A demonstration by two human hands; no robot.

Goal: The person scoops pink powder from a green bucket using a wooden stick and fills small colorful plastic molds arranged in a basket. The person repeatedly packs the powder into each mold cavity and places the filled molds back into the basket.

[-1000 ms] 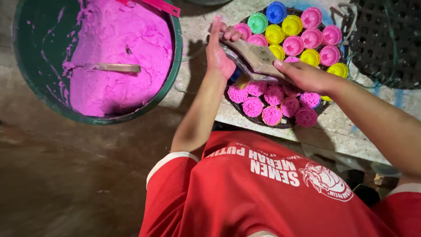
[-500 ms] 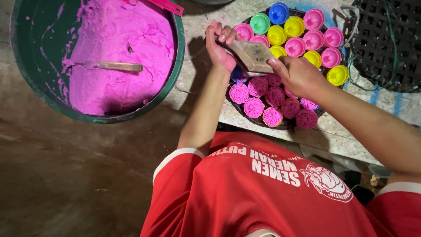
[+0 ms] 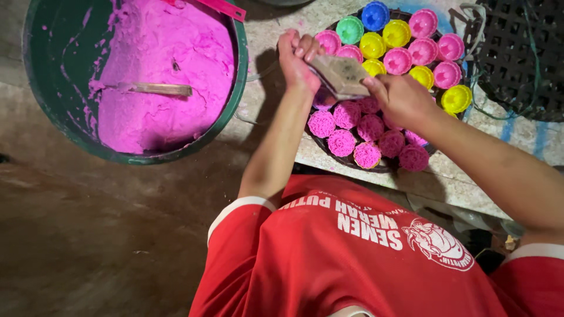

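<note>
You see one green tub of pink paste (image 3: pixel 170 64), seven unmoulded pink ridged cakes (image 3: pixel 343 142), four yellow moulds (image 3: pixel 397 33), one blue mould (image 3: pixel 375 15).

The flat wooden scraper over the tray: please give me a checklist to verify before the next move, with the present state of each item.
1. Scraper held by both hands: ok, left hand and right hand both in grip on it.
2. Scraper above the round tray: ok.
3. Mould under the scraper: cannot tell, hidden by hands.
4. Pink cakes at the tray's near side apart from the hands: ok.
5. Coloured moulds filled with pink: ok.
6. Green tub holds pink paste, stick lying in it: ok.
</note>
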